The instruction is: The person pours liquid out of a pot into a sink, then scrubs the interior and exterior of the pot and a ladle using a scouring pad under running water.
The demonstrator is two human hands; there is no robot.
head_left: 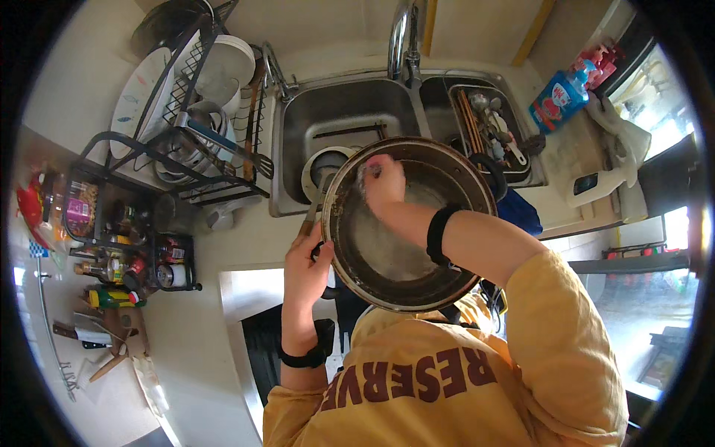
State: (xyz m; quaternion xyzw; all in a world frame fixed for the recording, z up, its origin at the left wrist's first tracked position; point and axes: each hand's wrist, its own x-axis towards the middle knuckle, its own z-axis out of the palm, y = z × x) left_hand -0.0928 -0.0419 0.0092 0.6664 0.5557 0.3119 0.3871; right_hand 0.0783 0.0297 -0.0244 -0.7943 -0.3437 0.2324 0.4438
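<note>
A large round metal pan (391, 262) with browned walls is tilted over the sink's front edge. My left hand (313, 262) grips its left rim by the black handle. Inside the pan, my right hand (385, 179) is closed around a scouring pad (367, 179) against the upper left inner wall; the hand is blurred and the pad shows only in part. Behind the pan, a smaller bowl (309, 173) and a long-handled utensil (314, 209) sit in the left basin of the steel sink (335, 112), partly hidden by the pan.
A black dish rack (139, 151) with plates and bowls stands at left, a slotted turner (260, 165) jutting from it. A tray of cutlery (522, 120) rests over the right basin. Two faucets rise behind. A blue soap bottle (558, 100) and a spray bottle (603, 181) stand at right.
</note>
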